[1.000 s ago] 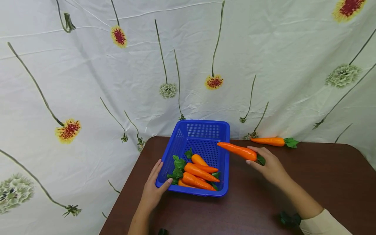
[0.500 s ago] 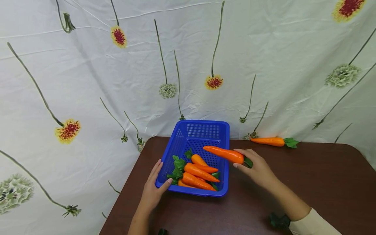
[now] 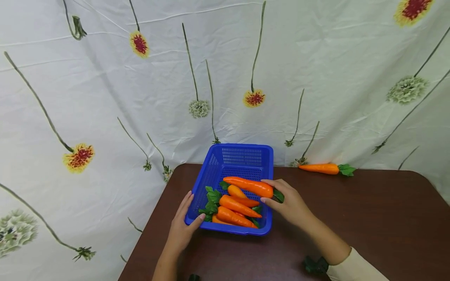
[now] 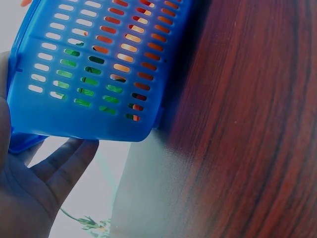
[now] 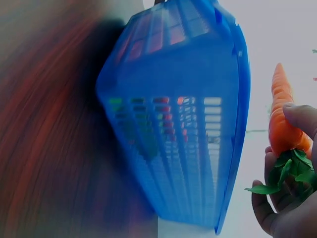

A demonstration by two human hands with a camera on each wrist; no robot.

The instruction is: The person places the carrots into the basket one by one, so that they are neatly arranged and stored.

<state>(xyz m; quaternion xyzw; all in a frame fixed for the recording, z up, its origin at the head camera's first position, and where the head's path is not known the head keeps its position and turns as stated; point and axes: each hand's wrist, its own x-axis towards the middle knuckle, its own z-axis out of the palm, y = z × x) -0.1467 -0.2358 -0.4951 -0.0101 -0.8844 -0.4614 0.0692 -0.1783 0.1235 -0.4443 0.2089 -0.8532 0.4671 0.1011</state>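
Observation:
The blue plastic basket (image 3: 242,231) stands on the table with several orange carrots (image 3: 240,205) in its near half, their green leaves mostly to the left. My left hand (image 3: 181,230) holds its near left corner, thumb at the front rim and fingers along the left side. In the left wrist view those fingers (image 4: 72,166) show past the basket's slotted wall (image 4: 94,121). My right hand (image 3: 288,201) pinches another carrot (image 3: 247,186) near its leafy end, over the basket's right rim. The carrot's tip points left, above the others. In the right wrist view the thumb presses this carrot (image 5: 281,126).
One more carrot (image 3: 320,168) lies at the table's back edge, right of the basket. Behind the brown table (image 3: 369,218) hangs a white flowered cloth (image 3: 225,78). Small dark objects show by the right wrist (image 3: 316,264) and at the bottom edge.
My right hand has moved left and slightly down with its carrot, from beside the basket to above the carrots inside. My left hand and the basket stay in place.

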